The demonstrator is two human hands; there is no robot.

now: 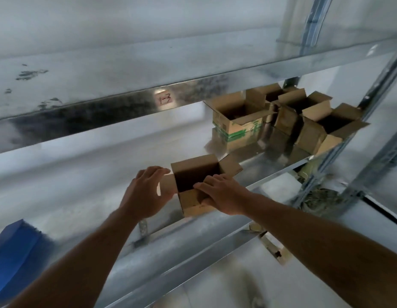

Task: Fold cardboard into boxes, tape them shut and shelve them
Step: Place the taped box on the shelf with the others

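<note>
A small open-topped cardboard box (pixel 196 204) stands on the metal shelf (pixel 93 185) near its front edge, flaps spread outward. My left hand (pixel 144 192) is at the box's left side, fingers and thumb curled round the left flap. My right hand (pixel 224 196) lies over the near right corner, with its fingers on the rim and its thumb against the front wall.
Several open boxes stand at the shelf's right end: one with green print (pixel 236 123) and plain ones (pixel 324 130) by the upright post (pixel 379 98). The shelf above has a labelled beam (pixel 165 98). A blue object (pixel 15 254) sits at the lower left.
</note>
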